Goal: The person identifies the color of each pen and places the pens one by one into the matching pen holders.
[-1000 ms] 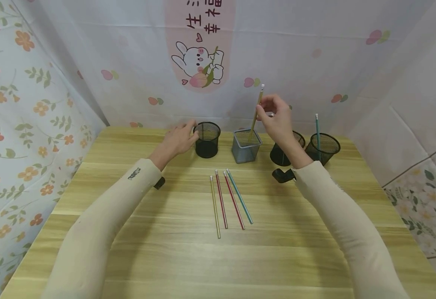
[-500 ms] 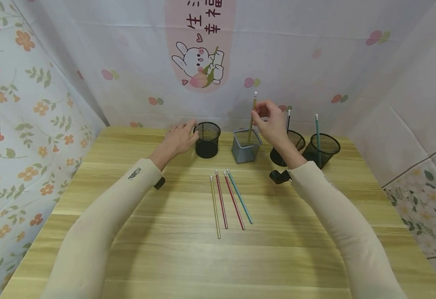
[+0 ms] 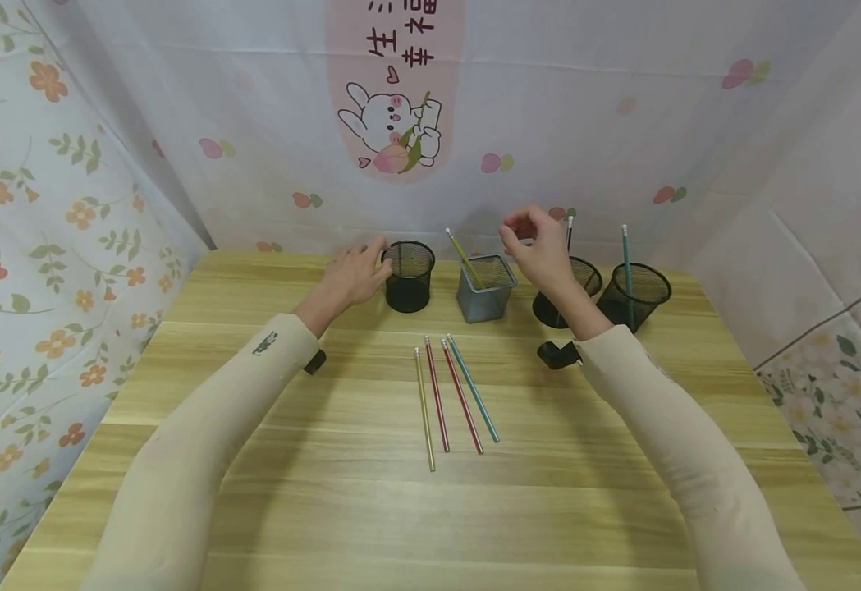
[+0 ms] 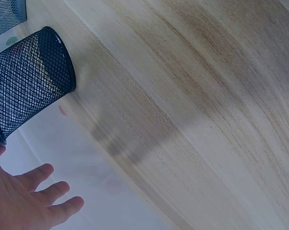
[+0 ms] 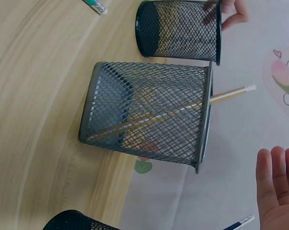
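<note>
My left hand (image 3: pixel 352 271) is beside the left round black mesh pen holder (image 3: pixel 409 283), fingers spread. In the left wrist view a fingertip touches the rim of this holder (image 4: pixel 32 79). My right hand (image 3: pixel 541 246) hovers up and to the right of the square grey mesh pen holder (image 3: pixel 485 300), holding nothing, with thumb and forefinger close together. Inside the square holder a yellow pencil (image 3: pixel 463 256) leans left, its white eraser end up. Through the mesh in the right wrist view, the yellow pencil (image 5: pixel 230 93) slants across the holder (image 5: pixel 149 115).
On the wooden table (image 3: pixel 371 525) lie a yellow pencil (image 3: pixel 425 410), two red pencils, one of them (image 3: pixel 437 394) in the middle, and a blue pencil (image 3: pixel 473 387). Two more black holders stand right, with a dark pencil (image 3: pixel 569 234) and a teal pencil (image 3: pixel 626 254). Printed curtains hang behind.
My right hand lowered the yellow pencil into the square holder and let go of it. The pencil has tipped to the left. The left hand has stayed put.
</note>
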{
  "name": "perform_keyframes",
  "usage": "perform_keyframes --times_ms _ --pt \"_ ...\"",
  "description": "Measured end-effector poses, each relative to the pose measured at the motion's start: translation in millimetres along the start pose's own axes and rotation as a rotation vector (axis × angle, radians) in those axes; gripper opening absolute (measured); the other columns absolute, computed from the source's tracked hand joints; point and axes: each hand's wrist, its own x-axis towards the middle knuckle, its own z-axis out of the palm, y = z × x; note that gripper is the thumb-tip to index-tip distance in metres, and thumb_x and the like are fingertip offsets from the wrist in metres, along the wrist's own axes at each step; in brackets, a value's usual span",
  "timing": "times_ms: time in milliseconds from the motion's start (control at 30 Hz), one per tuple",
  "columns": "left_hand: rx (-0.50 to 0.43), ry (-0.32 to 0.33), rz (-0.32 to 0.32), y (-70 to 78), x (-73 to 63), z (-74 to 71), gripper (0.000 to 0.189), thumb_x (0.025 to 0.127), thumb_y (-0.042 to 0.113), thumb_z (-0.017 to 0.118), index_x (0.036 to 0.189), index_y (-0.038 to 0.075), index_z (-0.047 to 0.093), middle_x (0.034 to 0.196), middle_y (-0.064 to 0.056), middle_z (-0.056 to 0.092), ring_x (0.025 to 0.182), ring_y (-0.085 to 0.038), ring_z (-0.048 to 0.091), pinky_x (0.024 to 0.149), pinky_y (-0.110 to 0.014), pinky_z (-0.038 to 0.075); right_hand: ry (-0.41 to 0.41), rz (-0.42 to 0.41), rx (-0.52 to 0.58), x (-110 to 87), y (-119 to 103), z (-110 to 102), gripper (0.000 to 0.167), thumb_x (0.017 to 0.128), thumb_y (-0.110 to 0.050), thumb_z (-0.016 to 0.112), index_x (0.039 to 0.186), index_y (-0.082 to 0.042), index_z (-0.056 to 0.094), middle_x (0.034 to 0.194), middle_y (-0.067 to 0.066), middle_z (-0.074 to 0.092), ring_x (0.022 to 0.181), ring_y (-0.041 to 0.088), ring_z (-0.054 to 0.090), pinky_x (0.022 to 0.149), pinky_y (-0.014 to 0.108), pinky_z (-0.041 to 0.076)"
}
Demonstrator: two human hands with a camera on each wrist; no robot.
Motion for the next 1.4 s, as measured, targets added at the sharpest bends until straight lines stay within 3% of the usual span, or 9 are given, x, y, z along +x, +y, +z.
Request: perform_keyframes --times_ms 167,333,567,1000,1400 --pt "-0.01 0.004 -0.01 0.3 -1.2 0.4 0.041 0.108 0.037 0.033 0.142 0.016 0.037 0.14 -0.023 0.05 0.125 -0.048 0.046 0.096 -0.064 0.039 -0.001 -0.014 -0.014 -1.2 19.9 0.8 0.013 0.097 0.006 0.062 0.106 0.016 0.062 0.094 0.028 0.062 0.079 0.038 0.063 0.068 0.019 0.052" --pt "-0.017 0.006 -0.014 0.5 -1.3 1.2 0.041 0.108 0.037 0.033 0.142 0.016 0.037 0.14 -0.023 0.05 0.123 -0.048 0.047 0.093 -0.065 0.04 -0.02 -0.006 -0.048 -4.5 37.8 1.3 0.012 0.098 -0.002 0.066 0.105 0.007 0.065 0.094 0.017 0.064 0.076 0.025 0.063 0.071 0.021 0.051" --pt "-0.016 0.003 -0.013 0.1 -0.5 1.5 0.04 0.108 0.036 0.033 0.143 0.016 0.036 0.139 -0.022 0.051 0.12 -0.046 0.05 0.09 -0.065 0.042 -0.103 0.009 -0.102 -15.4 32.2 0.7 0.013 0.099 -0.008 0.068 0.103 0.004 0.066 0.094 0.013 0.065 0.08 0.021 0.064 0.075 0.027 0.05" --pt "-0.015 0.002 -0.016 0.5 -0.5 1.7 0.041 0.108 0.038 0.031 0.143 0.017 0.036 0.138 -0.021 0.051 0.12 -0.046 0.05 0.091 -0.065 0.041 -0.305 0.111 -0.111 -40.1 18.7 9.1 0.008 0.097 -0.009 0.07 0.099 -0.002 0.066 0.088 0.009 0.066 0.074 0.031 0.067 0.061 0.028 0.052" --pt "-0.027 -0.014 -0.023 2.7 -2.0 -0.6 0.043 0.108 0.038 0.03 0.145 0.016 0.035 0.141 -0.023 0.05 0.124 -0.046 0.048 0.092 -0.065 0.041 -0.532 0.217 -0.202 -64.0 23.0 26.5 0.007 0.095 -0.009 0.072 0.094 -0.005 0.065 0.085 0.004 0.065 0.074 0.019 0.061 0.068 0.035 0.049"
